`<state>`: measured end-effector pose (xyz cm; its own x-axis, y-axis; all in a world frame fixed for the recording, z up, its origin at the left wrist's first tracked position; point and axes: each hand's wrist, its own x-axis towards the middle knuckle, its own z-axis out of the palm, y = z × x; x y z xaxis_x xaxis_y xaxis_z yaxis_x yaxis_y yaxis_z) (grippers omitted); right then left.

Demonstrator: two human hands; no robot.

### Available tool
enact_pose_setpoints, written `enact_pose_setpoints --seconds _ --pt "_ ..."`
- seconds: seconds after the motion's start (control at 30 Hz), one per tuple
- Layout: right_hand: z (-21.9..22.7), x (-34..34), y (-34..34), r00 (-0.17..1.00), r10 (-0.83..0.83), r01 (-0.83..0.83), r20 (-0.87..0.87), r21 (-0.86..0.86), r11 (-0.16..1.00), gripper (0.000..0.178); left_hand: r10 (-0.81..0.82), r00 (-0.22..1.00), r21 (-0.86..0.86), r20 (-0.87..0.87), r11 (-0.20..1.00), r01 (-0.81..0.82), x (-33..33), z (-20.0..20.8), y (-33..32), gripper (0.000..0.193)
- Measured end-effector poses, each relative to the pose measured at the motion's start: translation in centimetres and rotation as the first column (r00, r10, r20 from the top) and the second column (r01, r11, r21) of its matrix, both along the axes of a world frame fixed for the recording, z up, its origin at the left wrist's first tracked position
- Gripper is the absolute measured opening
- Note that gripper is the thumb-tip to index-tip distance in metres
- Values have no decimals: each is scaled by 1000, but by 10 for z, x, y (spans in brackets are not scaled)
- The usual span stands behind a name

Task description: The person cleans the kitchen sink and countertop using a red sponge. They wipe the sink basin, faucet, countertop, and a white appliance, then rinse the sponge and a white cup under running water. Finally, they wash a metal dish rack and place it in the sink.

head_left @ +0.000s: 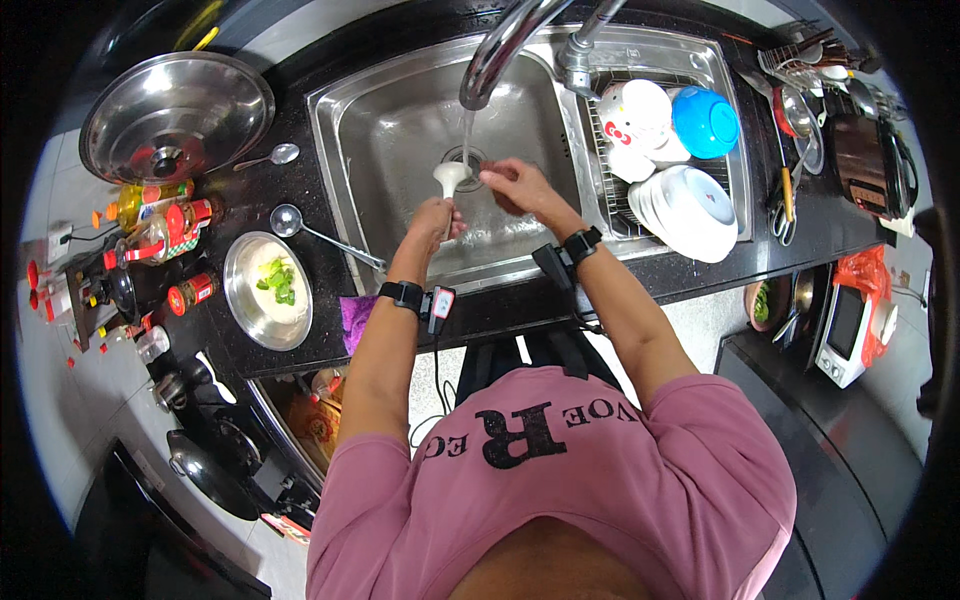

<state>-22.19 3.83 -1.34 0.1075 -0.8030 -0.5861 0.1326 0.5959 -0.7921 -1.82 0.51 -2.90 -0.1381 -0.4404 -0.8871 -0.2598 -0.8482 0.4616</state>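
Note:
Over the steel sink (370, 130), my left hand (434, 218) grips a white soup spoon (452, 176) by its handle, bowl end pointing away from me. A thin stream of water (468, 130) falls from the chrome faucet (500, 55) beside the bowl of the spoon. My right hand (520, 188) hovers just right of the spoon, apart from it, with loosely bent fingers and nothing visible in them. Below both hands lies the round drain (474, 158), partly hidden by the spoon and my right hand.
Right of the basin, a wire rack (605, 90) bears white bowls (690, 210) and a blue bowl (706, 122). On the left counter are a ladle (290, 220), a metal bowl (238, 300) with white contents and chopped greens, a large steel lid (180, 110) and several bottles (150, 205).

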Motion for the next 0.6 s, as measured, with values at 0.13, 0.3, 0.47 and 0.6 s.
enact_pose_setpoints --seconds 0.13,0.3,0.47,0.6 --pt "5 2 -17 872 -239 -131 -428 -672 729 39 -131 985 -52 -113 991 126 -13 12 3 25" --pt "-3 18 -32 906 3 -193 -424 -406 893 57 -313 940 -560 139 758 335 -30 12 12 23" --pt "-6 17 -55 959 273 -272 -78 21 962 49 -297 880 -782 370 412 468 -15 13 28 26" --pt "-13 18 -59 981 160 -176 108 157 972 32 -437 834 -640 337 543 544 4 33 34 28"
